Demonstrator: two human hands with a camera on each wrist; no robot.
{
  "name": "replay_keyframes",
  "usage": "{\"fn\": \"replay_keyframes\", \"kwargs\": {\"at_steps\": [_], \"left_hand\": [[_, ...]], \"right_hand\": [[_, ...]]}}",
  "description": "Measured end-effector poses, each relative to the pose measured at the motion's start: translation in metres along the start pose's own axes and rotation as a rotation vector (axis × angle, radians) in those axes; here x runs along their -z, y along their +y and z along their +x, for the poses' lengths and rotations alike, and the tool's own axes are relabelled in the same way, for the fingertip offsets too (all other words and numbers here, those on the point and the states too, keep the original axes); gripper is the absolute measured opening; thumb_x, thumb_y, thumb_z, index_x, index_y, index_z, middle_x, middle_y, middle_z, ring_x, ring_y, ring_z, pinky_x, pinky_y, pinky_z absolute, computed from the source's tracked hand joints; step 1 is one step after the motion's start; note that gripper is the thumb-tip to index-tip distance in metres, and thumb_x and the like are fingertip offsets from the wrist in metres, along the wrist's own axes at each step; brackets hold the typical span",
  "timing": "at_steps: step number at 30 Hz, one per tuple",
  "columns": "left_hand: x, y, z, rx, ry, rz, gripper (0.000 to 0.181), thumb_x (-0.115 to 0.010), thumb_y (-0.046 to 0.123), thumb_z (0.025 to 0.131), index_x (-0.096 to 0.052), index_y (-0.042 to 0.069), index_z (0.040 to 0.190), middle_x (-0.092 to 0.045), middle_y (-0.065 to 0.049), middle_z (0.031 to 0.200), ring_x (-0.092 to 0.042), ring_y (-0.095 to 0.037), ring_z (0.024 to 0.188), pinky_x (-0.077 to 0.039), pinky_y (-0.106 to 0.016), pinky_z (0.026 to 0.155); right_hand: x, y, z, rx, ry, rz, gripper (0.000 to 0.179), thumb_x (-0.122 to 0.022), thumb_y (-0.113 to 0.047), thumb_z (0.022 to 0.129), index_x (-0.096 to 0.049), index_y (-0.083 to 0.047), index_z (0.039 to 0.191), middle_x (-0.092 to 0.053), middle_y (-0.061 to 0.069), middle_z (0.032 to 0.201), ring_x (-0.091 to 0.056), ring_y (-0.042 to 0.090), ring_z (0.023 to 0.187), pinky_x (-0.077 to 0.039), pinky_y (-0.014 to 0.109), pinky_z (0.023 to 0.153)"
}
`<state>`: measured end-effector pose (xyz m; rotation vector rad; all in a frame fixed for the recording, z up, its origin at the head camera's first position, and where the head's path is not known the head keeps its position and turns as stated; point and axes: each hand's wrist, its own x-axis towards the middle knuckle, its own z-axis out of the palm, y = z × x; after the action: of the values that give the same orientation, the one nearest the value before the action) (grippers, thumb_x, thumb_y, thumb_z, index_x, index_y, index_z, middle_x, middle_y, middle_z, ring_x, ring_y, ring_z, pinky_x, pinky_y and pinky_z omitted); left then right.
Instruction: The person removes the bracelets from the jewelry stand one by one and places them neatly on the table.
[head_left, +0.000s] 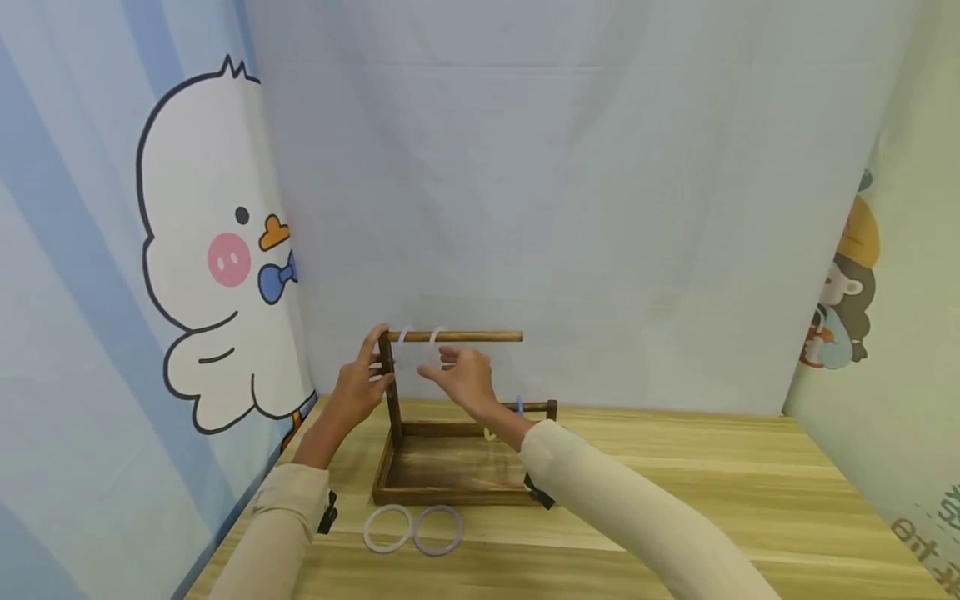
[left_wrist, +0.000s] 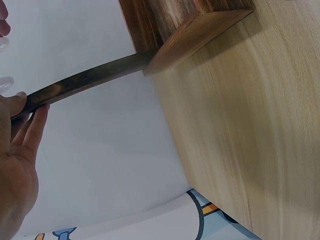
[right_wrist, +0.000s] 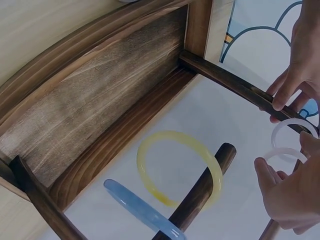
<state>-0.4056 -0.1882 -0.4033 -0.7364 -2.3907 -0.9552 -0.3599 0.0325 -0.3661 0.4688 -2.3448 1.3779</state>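
Note:
A dark wooden stand with a tray base (head_left: 457,492) has a tall post (left_wrist: 85,80) carrying an upper bar (head_left: 480,337). My left hand (head_left: 362,387) grips the top of that post, thumb on one side and fingers on the other. Two pale bangles hang on the upper bar: a lilac-tinted one (head_left: 403,335) near the post and a whitish one (head_left: 434,334) further along. Close by the whitish bangle is my right hand (head_left: 468,379), thumb and fingertips spread apart; the hand partly covers that bangle (right_wrist: 284,151) in the right wrist view.
On a lower bar (right_wrist: 197,195) hang a yellow bangle (right_wrist: 145,172) and a blue bangle (right_wrist: 137,205). A white bangle (head_left: 366,533) and a lilac bangle (head_left: 438,553) lie side by side on the wood-grain table (head_left: 675,500) before the stand. A pale curtain (head_left: 600,208) closes the back.

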Motion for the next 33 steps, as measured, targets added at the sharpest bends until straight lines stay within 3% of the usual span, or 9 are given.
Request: {"fn": "replay_keyframes", "kwargs": {"at_steps": [11,20,33], "left_hand": [[-0.0035,0.0005,0.0008,-0.023,0.016,-0.018,0.091,-0.071,-0.014,0.091,-0.024,0.020,0.162,-0.069,-0.031,0.121,-0.071,-0.046,0.108,-0.064,-0.052,0.088],[-0.0039,-0.0007,0.0018,-0.028,0.026,-0.010,0.088,-0.072,-0.014,0.091,-0.026,0.013,0.162,-0.070,-0.030,0.120,-0.072,-0.045,0.107,-0.064,-0.051,0.086],[-0.0006,0.0006,0.0016,0.003,0.016,-0.013,0.089,-0.071,-0.011,0.093,-0.024,0.020,0.162,-0.068,-0.033,0.121,-0.071,-0.047,0.108,-0.063,-0.053,0.088]], "right_hand": [[-0.0010,0.0037,-0.0002,0.016,0.005,0.019,0.036,-0.078,-0.020,0.096,-0.073,0.001,0.125,-0.072,0.021,0.123,-0.074,0.037,0.107,-0.064,0.045,0.088],[-0.0003,0.0031,-0.0001,0.040,0.014,0.004,0.026,-0.076,-0.020,0.097,-0.077,-0.003,0.116,-0.076,0.017,0.115,-0.074,0.034,0.105,-0.063,0.047,0.090],[-0.0002,0.0038,0.0014,0.049,0.022,-0.021,0.026,-0.076,-0.023,0.097,-0.078,-0.001,0.110,-0.078,0.016,0.109,-0.075,0.032,0.102,-0.063,0.046,0.089]]}}
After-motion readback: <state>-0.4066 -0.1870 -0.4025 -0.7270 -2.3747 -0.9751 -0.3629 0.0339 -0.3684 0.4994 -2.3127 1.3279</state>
